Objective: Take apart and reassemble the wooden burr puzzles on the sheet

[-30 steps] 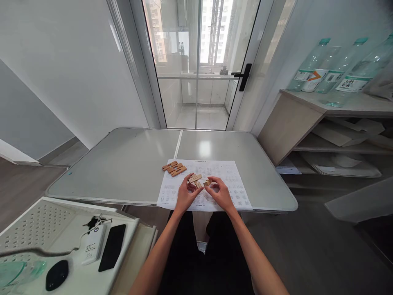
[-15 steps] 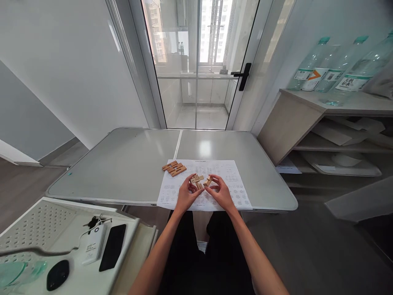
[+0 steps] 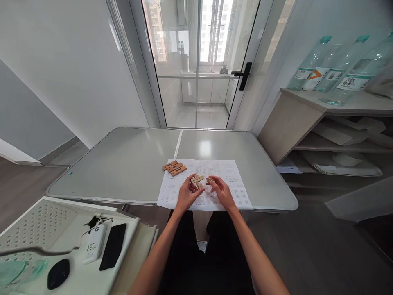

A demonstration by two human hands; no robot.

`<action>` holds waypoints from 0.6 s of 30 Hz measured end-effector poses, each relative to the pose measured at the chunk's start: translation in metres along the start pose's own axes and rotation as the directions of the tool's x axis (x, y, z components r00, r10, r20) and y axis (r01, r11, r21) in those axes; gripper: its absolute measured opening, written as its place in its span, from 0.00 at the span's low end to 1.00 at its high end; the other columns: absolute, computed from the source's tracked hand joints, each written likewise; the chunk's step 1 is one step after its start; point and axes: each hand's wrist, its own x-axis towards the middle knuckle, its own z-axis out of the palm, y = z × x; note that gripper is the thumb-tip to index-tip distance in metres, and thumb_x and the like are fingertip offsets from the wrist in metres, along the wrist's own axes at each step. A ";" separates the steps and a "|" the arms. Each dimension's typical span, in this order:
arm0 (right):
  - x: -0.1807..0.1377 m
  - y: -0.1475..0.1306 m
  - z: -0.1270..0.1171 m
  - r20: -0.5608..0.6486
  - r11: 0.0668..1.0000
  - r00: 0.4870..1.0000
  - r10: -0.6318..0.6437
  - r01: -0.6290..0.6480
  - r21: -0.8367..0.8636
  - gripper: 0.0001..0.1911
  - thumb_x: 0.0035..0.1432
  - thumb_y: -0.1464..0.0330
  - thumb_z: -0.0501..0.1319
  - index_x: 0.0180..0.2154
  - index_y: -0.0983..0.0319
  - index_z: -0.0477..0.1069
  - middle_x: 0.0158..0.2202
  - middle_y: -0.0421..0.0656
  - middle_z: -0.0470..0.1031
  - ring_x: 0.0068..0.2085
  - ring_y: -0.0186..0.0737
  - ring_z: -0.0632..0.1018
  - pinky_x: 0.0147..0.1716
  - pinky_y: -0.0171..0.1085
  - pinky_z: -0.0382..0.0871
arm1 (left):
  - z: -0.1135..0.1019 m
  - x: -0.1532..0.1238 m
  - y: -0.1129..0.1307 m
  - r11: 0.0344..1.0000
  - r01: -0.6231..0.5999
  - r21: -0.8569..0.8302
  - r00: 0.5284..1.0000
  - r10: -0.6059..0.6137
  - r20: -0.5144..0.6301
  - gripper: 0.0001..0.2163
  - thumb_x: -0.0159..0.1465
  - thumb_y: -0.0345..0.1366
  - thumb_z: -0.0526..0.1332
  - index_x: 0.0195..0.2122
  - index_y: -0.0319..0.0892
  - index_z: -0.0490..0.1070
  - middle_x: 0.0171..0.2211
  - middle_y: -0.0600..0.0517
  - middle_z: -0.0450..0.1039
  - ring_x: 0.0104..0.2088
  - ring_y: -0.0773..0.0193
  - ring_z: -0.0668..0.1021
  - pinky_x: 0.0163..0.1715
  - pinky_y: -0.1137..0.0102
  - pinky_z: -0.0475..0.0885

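Over a printed paper sheet (image 3: 233, 180) on the grey folding table (image 3: 129, 164), my left hand (image 3: 186, 196) is closed on a small joined cluster of wooden puzzle pieces (image 3: 197, 180). My right hand (image 3: 221, 192) pinches a single small wooden piece (image 3: 210, 179) just right of that cluster, a small gap apart. Several more wooden pieces (image 3: 174, 167) lie side by side at the sheet's far left corner.
A white side table (image 3: 37, 221) at the lower left carries a power bank (image 3: 94, 243), a black phone (image 3: 113, 246), keys and a black mouse (image 3: 57, 273). Wooden shelving (image 3: 294, 123) with large water bottles (image 3: 310, 67) stands on the right. A glass door is behind the table.
My right hand has turned its small piece and drawn it a little closer to the cluster. My left hand has held its cluster nearly still.
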 end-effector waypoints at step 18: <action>0.000 -0.006 0.001 -0.062 0.986 0.995 0.080 -0.070 0.150 0.31 0.69 0.42 0.46 0.44 0.58 0.75 0.38 0.46 0.80 0.29 0.41 0.76 0.31 0.41 0.74 | -0.002 -0.001 0.000 0.999 -0.016 0.048 1.000 0.016 0.008 0.36 0.59 0.48 0.72 0.67 0.46 0.64 0.28 0.57 0.71 0.29 0.64 0.76 0.36 0.68 0.74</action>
